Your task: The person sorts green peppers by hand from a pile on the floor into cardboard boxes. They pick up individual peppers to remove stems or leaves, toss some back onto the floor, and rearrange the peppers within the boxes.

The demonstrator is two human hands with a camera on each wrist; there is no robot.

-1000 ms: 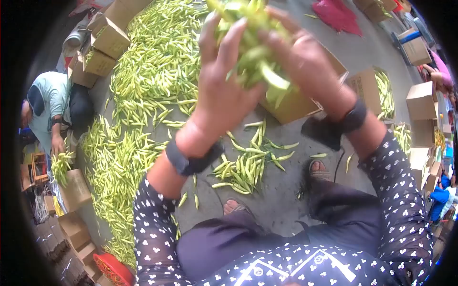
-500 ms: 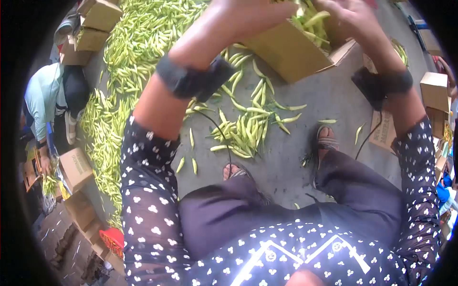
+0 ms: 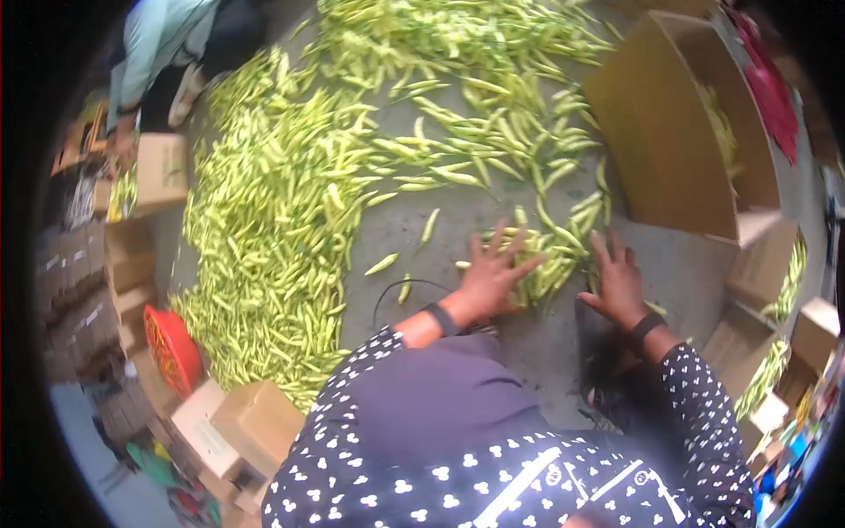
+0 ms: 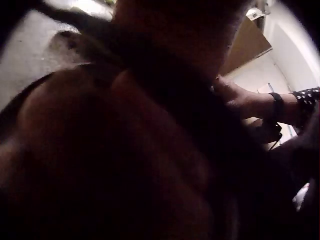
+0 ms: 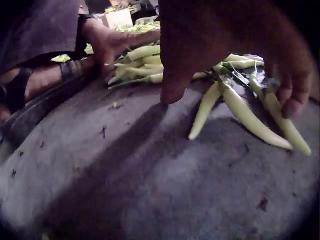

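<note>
A small heap of pale green chili peppers (image 3: 554,260) lies on the grey floor in front of the person. My left hand (image 3: 493,277) reaches over its left side, fingers spread and touching the peppers. On the opposite side, my right hand (image 3: 620,286) is down near the floor with fingers extended and apart. The right wrist view shows the right thumb (image 5: 175,87) pointing down beside the heap, and fingertips right at a few loose peppers (image 5: 250,117). Most of the left wrist view is dark, with the right hand (image 4: 240,97) at its right side.
A tall cardboard box (image 3: 651,114) with peppers inside stands at the right. A broad spread of peppers (image 3: 273,176) covers the floor at left and ahead. A red basin (image 3: 176,348) and cartons (image 3: 260,422) are at lower left. Another person (image 3: 163,44) bends at upper left.
Both hands held a bunch of peppers in the air, then were at the cardboard box. Now they are down at the small heap without that bunch. The head view has shifted left.
</note>
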